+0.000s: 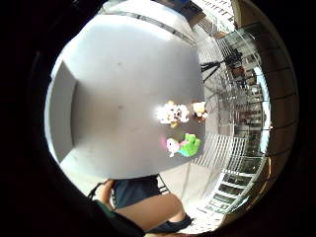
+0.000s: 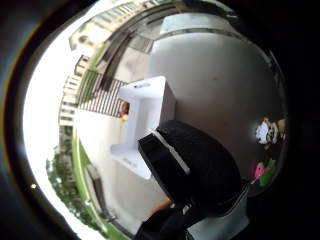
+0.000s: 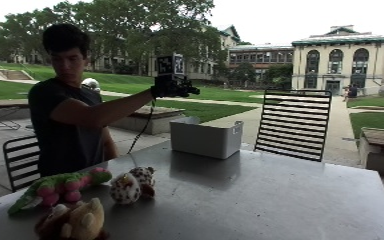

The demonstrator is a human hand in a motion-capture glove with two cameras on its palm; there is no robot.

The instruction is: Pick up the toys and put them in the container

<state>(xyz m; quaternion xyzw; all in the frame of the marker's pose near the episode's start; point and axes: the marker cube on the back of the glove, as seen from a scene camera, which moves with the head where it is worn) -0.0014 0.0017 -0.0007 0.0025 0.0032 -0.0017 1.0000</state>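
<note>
Right hand [image 3: 172,88] raised high over the desk [image 3: 258,195], above and just to the person's side of the container [image 3: 205,136], touching nothing. Fingers look loosely curled round nothing in the outside view; the thumb-side palm view shows only a gloved fingertip [image 2: 192,165], so the hand reads as relaxed, holding nothing.

Container: white open box, long axis running across the desk edge nearest the chair [image 3: 293,125], below the hand.

Toys lie well apart from the hand, at the desk end away from the container, all on the desk surface. Green-and-pink toy [image 3: 55,187]: long axis roughly along the desk edge beside the person, one end toward the spotted toy, green tail end away from the hand. Spotted white toy [image 3: 131,186] just beside it, on the side nearer the container. Tan toy [image 3: 72,221] farthest from the hand; which way it faces cannot be told.
</note>
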